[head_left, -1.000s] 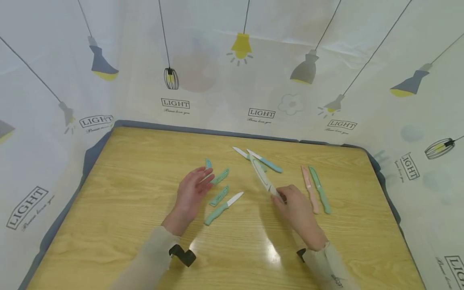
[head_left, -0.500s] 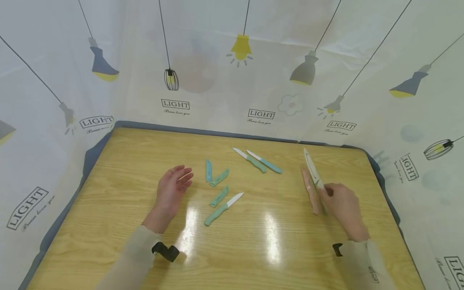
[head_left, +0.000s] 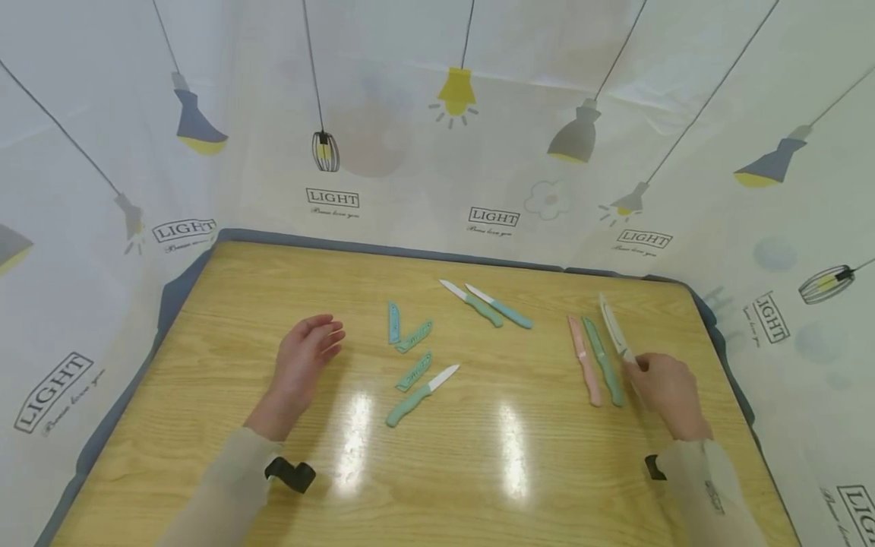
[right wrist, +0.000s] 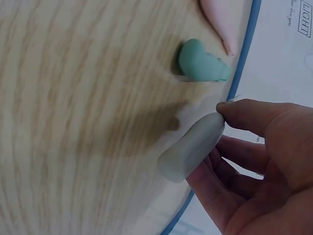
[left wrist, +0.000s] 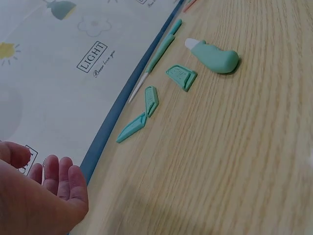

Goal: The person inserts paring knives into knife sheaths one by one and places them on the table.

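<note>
White knife pinched in the right hand, to the right of the pink knife

The white knife's handle is smooth, plump and off-white with a rounded butt; its front part, also pale, narrows to a tip pointing toward the far side. A thin line runs along that part, too blurred to tell cover from bare blade. The right hand, back up, pinches the handle between thumb and fingers, right of the pink knife and raised off the wooden table. The left hand hangs well left of the pink knife, a gap between its thumb and loosely bent fingers.

Well left of the pink knife lies a mint knife with a bare white blade, then a mint sheath. Just right of the pink knife is a green knife, blade covered like the pink one's. Farther away, left of the pink knife, come a second sheath in mint and a blue sheath, near ends close together. Beyond and left of the pink knife, a mint-handled knife and a blue-handled knife lie side by side, white blades bare. Farthest is a lamp-printed backdrop.
</note>
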{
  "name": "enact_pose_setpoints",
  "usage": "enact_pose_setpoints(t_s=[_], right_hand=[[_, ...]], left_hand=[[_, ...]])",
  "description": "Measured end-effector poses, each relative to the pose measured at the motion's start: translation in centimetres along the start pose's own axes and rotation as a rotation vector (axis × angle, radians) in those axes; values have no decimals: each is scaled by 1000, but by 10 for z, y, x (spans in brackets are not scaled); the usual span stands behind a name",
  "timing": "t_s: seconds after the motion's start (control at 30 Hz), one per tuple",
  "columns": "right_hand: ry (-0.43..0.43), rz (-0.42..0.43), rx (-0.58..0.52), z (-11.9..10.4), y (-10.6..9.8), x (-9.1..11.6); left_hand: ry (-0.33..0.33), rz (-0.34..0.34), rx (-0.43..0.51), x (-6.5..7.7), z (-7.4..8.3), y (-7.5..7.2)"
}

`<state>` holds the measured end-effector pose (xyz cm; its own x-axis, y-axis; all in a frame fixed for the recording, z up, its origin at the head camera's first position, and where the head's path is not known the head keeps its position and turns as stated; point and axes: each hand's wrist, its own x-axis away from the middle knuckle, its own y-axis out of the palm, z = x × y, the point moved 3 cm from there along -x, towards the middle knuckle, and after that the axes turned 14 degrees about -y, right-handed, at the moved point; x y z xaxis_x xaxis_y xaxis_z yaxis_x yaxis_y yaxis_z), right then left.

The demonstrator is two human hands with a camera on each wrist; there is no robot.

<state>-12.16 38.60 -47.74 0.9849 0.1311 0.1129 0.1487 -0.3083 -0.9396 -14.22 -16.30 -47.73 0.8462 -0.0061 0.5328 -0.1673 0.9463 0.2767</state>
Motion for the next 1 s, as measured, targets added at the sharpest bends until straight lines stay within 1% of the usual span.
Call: enact_pose_setpoints(t_s=[0.17, 0.3, 0.53, 0.67, 0.77, 0.87, 1.0], right_hand=[[23, -37, 6, 6, 5, -3], [27, -39, 11, 8, 8, -5], [47, -36, 2, 7, 8, -4], [60, -35, 9, 9, 10, -3], [60, -29, 5, 10, 11, -1], [57, -30, -13, 9, 10, 1], [44, -7, -12, 4, 7, 4]], left_hand=[[12, 21, -31, -1, -1, -7], [15, 37, -37, -2, 0, -11], [27, 20, -62, -2, 0, -13], [20, 32, -72, -3, 1, -12], [20, 53, -100, -4, 1, -11], [35, 66, -142, -7, 1, -9], [80, 72, -250, -11, 3, -6]])
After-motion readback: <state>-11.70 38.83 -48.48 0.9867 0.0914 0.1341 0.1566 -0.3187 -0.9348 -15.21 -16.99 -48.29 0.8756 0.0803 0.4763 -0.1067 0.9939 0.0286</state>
